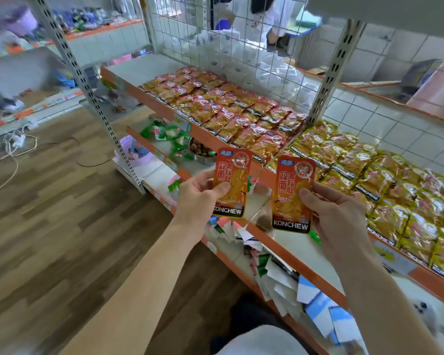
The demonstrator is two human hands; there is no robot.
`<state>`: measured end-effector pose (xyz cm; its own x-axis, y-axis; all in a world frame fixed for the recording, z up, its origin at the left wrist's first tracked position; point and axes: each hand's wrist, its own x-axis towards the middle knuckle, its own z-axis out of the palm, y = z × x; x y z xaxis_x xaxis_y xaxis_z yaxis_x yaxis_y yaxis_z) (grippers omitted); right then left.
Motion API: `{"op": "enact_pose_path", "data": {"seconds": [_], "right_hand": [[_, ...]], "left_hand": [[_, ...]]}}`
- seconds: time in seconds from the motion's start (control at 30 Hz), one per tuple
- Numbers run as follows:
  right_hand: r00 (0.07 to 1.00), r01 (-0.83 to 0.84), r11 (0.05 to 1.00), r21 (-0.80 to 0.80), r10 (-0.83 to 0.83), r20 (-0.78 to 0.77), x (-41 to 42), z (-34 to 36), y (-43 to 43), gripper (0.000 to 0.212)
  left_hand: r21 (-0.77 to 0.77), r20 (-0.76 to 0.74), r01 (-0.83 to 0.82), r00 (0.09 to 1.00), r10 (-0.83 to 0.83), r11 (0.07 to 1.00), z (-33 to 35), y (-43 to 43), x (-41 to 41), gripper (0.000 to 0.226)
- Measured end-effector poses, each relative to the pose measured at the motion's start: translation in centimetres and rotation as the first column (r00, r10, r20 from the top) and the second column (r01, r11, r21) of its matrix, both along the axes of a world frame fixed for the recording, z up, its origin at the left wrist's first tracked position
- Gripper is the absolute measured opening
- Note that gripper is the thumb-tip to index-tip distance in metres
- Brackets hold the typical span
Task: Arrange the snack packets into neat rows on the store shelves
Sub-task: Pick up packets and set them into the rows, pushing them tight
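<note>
Head view: left hand (199,198) pinched orange packet (231,181), right hand (336,211) pinched second packet (294,193); both upright, probably for shelf rows (241,111).

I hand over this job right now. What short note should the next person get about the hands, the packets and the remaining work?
Left hand: pinches an orange packet, upright, in front of the shelf.
Right hand: pinches a second orange packet the same way.
Done: red packets and yellow packets lie in rows on the shelf.
Left: put both held packets into a row; the loose packets on the lower shelf look unsorted.
</note>
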<state>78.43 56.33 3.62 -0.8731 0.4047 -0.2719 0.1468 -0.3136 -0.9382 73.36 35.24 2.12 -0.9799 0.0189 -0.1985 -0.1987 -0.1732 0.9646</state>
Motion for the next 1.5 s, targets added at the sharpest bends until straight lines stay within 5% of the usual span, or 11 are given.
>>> {"op": "enact_pose_path", "data": {"seconds": [0.9, 1.17, 1.5], "right_hand": [[0.989, -0.119, 0.993, -0.025, 0.12, 0.08, -27.6, 0.2, -14.2, 0.022], [0.99, -0.13, 0.986, 0.106, 0.124, 0.062, -36.1, 0.2, -17.7, 0.015], [0.996, 0.002, 0.951, 0.311, -0.03, 0.087, -40.8, -2.7, -19.3, 0.03]], "left_hand": [[-0.14, 0.006, -0.105, 0.994, 0.107, 0.985, 0.8, -13.5, -25.3, 0.031], [-0.178, 0.013, -0.206, 0.977, 0.212, 0.962, -0.8, -19.4, -32.3, 0.025], [-0.305, -0.07, 0.016, 0.997, -0.039, 0.952, -2.4, -18.6, -41.5, 0.019]]}}
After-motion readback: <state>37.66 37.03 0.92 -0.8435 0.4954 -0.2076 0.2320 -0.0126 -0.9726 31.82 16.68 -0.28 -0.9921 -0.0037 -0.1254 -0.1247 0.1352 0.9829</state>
